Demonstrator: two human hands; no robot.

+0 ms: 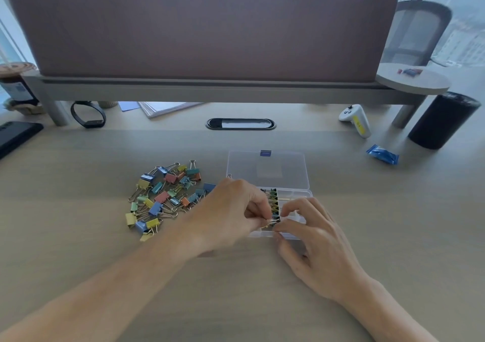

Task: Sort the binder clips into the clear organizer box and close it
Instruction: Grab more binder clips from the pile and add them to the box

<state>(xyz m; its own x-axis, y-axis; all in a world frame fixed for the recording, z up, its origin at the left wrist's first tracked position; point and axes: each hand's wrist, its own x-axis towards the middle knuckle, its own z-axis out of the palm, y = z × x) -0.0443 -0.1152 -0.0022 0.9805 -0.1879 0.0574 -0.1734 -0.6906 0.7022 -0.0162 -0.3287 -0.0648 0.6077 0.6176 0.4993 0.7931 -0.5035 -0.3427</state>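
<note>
A clear organizer box [296,194] lies open on the desk, its lid [267,169] folded back flat behind it. Several binder clips stand in a row [273,200] in its left compartment. My left hand [231,215] pinches a binder clip [271,221] by its wire handles over the near end of that row. My right hand [312,239] rests at the box's front edge, its fingertips touching the same clip; whether they pinch it I cannot tell. A loose pile of coloured binder clips [165,197] lies on the desk left of the box.
A desk shelf [210,89] with a fabric divider runs across the back. Under and near it lie papers [162,108], a black wristband [88,117], a white controller [357,120], a dark cylinder [443,120] and a blue packet [381,154]. A black device [15,135] sits far left.
</note>
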